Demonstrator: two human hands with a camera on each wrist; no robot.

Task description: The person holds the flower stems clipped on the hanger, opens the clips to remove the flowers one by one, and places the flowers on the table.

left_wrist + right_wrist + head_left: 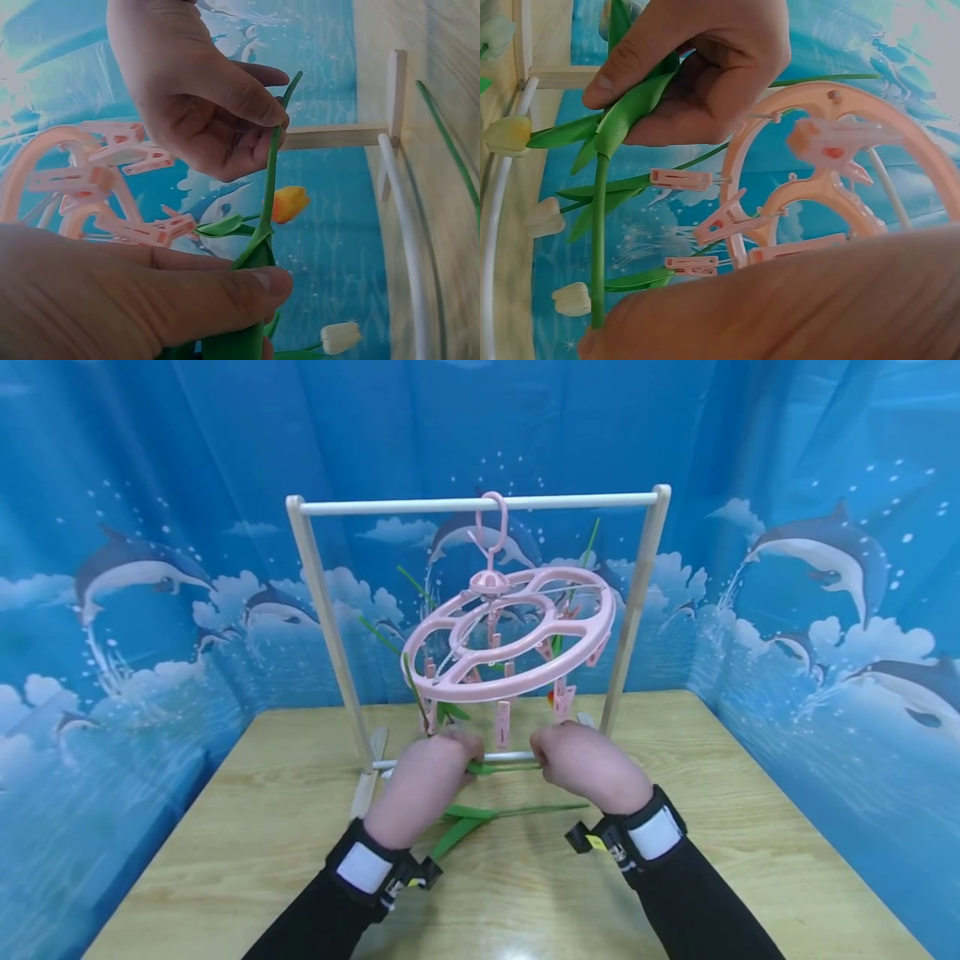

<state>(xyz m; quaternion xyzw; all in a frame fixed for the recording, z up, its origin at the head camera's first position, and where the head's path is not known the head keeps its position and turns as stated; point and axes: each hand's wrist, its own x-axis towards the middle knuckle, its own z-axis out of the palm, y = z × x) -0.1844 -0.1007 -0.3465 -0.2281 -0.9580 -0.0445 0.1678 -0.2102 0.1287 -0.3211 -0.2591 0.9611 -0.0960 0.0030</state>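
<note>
My left hand (442, 764) holds an artificial tulip by its green leaves (634, 112), between thumb and fingers. At the other end of the flower, my right hand (588, 767) pinches the bare stem (271, 176) near its tip. The stem stretches between both hands, in front of the rack's lower bar. Just above them hangs a pink round clip hanger (517, 685), with pegs around its rings. Several tulips dangle bloom-down from its pegs, among them an orange one (290, 204) and a white one (572, 298). The held tulip's bloom is mostly hidden by my left hand.
A wooden rack (637, 602) with a white top rod (405, 506) carries the hanger. Another green-stemmed flower (480, 815) lies on the wood-grain table (750, 827) nearer me. A blue dolphin-print curtain (247, 435) surrounds the table's back and sides.
</note>
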